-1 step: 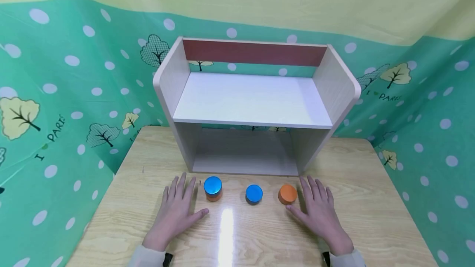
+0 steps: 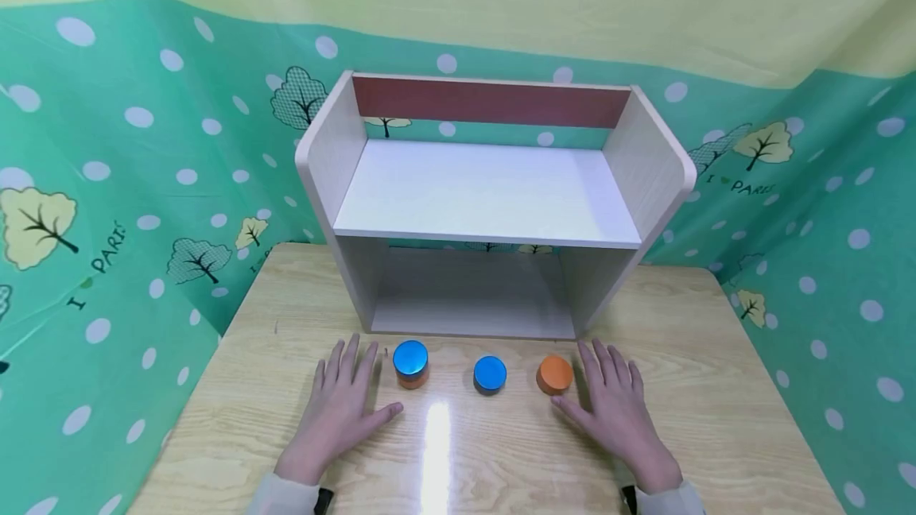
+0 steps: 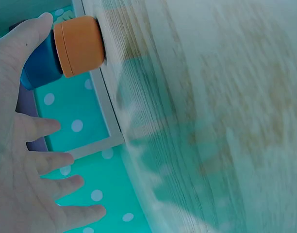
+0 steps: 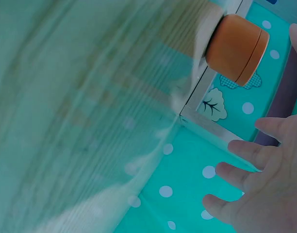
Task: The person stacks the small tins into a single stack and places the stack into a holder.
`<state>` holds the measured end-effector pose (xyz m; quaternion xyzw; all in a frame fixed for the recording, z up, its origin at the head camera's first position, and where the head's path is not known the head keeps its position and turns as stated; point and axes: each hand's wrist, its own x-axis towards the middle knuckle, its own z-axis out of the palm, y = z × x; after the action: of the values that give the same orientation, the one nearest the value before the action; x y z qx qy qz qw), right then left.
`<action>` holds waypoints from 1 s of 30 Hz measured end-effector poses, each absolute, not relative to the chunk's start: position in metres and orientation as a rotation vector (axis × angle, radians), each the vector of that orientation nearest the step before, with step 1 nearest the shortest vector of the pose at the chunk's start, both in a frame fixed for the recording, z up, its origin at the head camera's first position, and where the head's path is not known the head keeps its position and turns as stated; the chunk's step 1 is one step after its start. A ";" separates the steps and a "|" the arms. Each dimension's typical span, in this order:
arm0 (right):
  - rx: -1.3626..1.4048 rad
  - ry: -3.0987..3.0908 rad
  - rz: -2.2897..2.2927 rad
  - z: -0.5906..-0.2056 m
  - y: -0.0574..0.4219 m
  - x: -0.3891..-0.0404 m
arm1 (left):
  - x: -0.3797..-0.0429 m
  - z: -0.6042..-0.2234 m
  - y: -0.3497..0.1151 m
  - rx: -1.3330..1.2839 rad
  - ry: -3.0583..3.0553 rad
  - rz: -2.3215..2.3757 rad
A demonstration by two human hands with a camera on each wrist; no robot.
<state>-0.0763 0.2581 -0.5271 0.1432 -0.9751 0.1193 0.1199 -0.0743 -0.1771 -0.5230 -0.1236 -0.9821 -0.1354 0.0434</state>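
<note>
My left hand (image 2: 339,404) is held palm down with its fingers straight and spread, holding nothing. Beside it stands a pair of small round containers, a blue one (image 2: 411,358) stacked on an orange one (image 2: 413,381); the left wrist view shows the lower orange container (image 3: 80,46) from the side, a seam around it. A second blue round container (image 2: 490,373) sits between the hands. At the right, my right hand (image 2: 611,404) is also spread and holds nothing. Its thumb is nearest to another orange round container (image 2: 554,374), which the right wrist view shows apart from the fingers.
Behind the containers stands a white two-tier shelf (image 2: 487,193) with a reddish-brown back rail (image 2: 494,102). Its tall side panels flank both tiers. A green polka-dot cloth (image 2: 143,181) hangs around the wooden table (image 2: 716,404). Light glares on the tabletop between the hands.
</note>
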 end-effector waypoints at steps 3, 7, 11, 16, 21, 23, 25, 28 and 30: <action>0.421 -2.845 0.354 -0.527 0.258 -0.076 | -0.074 -0.523 -0.177 -0.380 -3.006 -0.420; 0.426 -2.835 0.367 -0.526 0.257 -0.075 | -0.073 -0.523 -0.176 -0.383 -3.008 -0.433; 0.426 -2.835 0.371 -0.525 0.257 -0.075 | -0.073 -0.522 -0.176 -0.386 -3.009 -0.452; 0.431 -2.843 0.376 -0.525 0.256 -0.075 | -0.074 -0.521 -0.175 -0.411 -2.988 -0.536; 0.440 -2.847 0.411 -0.525 0.256 -0.074 | -0.076 -0.521 -0.174 -0.420 -2.945 -0.683; 0.439 -2.848 0.427 -0.525 0.256 -0.074 | -0.076 -0.521 -0.173 -0.418 -2.937 -0.731; 0.437 -2.849 0.447 -0.526 0.256 -0.075 | -0.076 -0.521 -0.173 -0.415 -2.927 -0.777; 0.438 -2.848 0.483 -0.525 0.255 -0.075 | -0.076 -0.522 -0.172 -0.416 -2.899 -0.867; 0.449 -2.835 0.512 -0.525 0.255 -0.075 | -0.076 -0.522 -0.172 -0.424 -2.875 -0.936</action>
<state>-0.0754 0.2548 -0.5254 0.1529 -0.9662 0.1744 0.1127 -0.0764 -0.1718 -0.5219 -0.1386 -0.9407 -0.3064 0.0441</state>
